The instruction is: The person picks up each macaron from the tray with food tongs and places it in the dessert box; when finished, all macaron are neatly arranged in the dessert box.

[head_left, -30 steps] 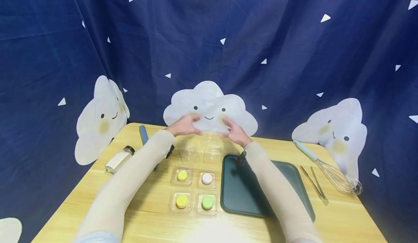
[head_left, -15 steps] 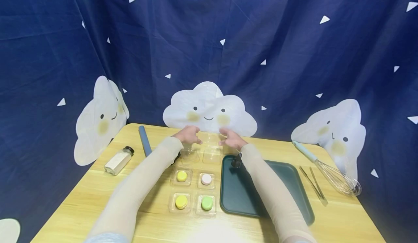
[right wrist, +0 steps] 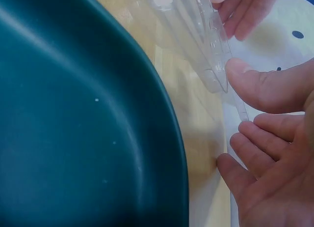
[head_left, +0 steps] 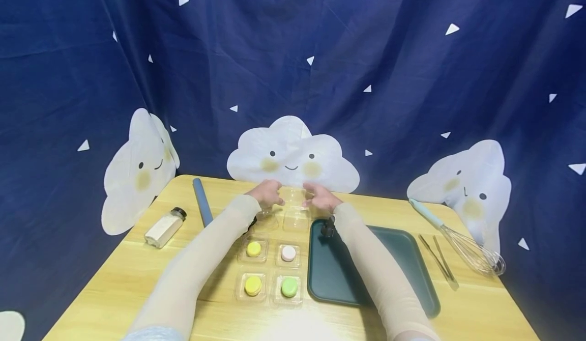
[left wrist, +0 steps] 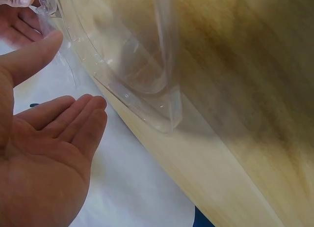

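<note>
Both hands reach to the table's far edge, one on each side of a clear plastic lid (head_left: 294, 195). My left hand (head_left: 267, 194) has its fingers extended and thumb apart. In the right wrist view, the thumb and fingertips of my right hand (right wrist: 274, 148) lie right at the thin edge of clear plastic (right wrist: 216, 60). Two more clear lids stand nearer, one at the middle (head_left: 295, 220) and one beside my left wrist (head_left: 267, 221), partly hidden. Closer still, clear square trays hold macarons: yellow (head_left: 254, 249), pale pink (head_left: 288, 253), yellow (head_left: 253, 285) and green (head_left: 289, 286).
A dark green tray (head_left: 336, 280) lies under my right forearm. Farther right are metal tongs (head_left: 439, 262) and a whisk (head_left: 464, 244). At left stand a black-capped jar (head_left: 166, 227) and a blue rolling pin (head_left: 202, 201). A dark blue curtain (head_left: 256, 66) hangs behind the table.
Both hands have come down from above the far edge to the sides of the farthest clear lid, drawing closer together. The macarons and tools stay where they were.
</note>
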Tool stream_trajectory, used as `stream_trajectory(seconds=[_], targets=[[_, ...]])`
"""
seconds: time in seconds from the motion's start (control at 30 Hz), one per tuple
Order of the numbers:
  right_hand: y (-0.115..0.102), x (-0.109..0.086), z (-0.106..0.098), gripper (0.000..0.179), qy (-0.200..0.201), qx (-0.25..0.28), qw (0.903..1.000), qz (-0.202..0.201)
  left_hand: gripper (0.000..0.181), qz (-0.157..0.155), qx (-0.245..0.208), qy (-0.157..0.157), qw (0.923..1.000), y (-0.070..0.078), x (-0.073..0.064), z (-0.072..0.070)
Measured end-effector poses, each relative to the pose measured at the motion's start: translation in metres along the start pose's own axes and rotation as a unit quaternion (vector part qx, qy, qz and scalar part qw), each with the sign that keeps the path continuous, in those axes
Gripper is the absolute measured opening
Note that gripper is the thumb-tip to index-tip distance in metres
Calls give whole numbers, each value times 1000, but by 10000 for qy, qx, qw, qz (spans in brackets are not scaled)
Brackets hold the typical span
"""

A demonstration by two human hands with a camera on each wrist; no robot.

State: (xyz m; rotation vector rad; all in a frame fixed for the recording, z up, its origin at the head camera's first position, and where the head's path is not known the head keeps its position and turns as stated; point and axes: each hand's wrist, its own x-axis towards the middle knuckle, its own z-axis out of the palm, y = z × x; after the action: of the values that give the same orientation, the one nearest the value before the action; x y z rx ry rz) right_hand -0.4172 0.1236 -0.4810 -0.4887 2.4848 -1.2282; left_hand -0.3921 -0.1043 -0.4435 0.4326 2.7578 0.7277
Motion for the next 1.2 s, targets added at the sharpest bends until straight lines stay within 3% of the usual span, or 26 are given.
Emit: stream_trajectory(seconds=[0.3, 0.8, 1.2], targets=[[-6, -1, 0, 82, 25, 44, 10000, 51, 73, -204, -102, -7, 9997, 3, 5, 1], [-5, 3, 1, 81, 24, -85, 10000, 23, 76, -283, -536, -94, 9981, 5, 8, 7], [-11, 1, 2, 80, -47, -116, 9999, -21, 72, -93, -239, 2, 9997, 7, 12, 9]])
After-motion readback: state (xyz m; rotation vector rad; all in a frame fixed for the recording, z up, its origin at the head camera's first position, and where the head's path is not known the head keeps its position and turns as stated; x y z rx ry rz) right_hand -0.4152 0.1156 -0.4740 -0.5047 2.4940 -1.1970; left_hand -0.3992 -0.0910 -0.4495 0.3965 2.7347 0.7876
